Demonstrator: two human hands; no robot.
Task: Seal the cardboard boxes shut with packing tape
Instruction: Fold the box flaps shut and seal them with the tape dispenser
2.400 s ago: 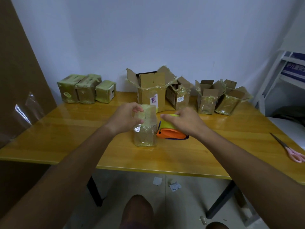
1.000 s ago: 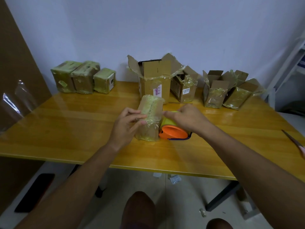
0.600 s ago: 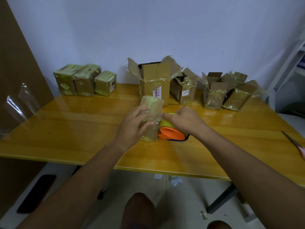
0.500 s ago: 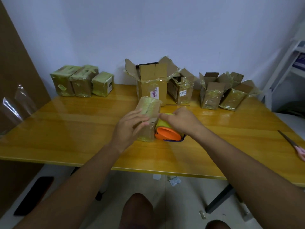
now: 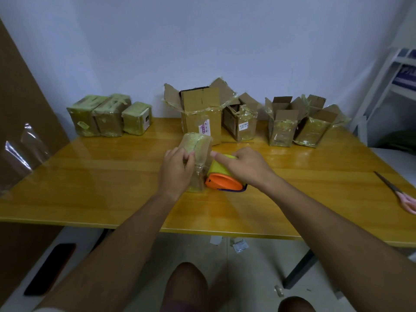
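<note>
My left hand [image 5: 176,171] gripping small taped box [image 5: 198,154] mid-table, fingers curled round near side. Right hand [image 5: 246,167] clamped over tape dispenser [image 5: 224,180], touching box's right side. Risk imo: box tilted, tape could wrinkle or box tip if I pull dispenser sideways too hard.

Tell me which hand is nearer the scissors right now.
Right. The right hand rests on the tape dispenser mid-table, on the side toward the scissors at the table's right edge. The left hand holds the small box, farther left.
</note>
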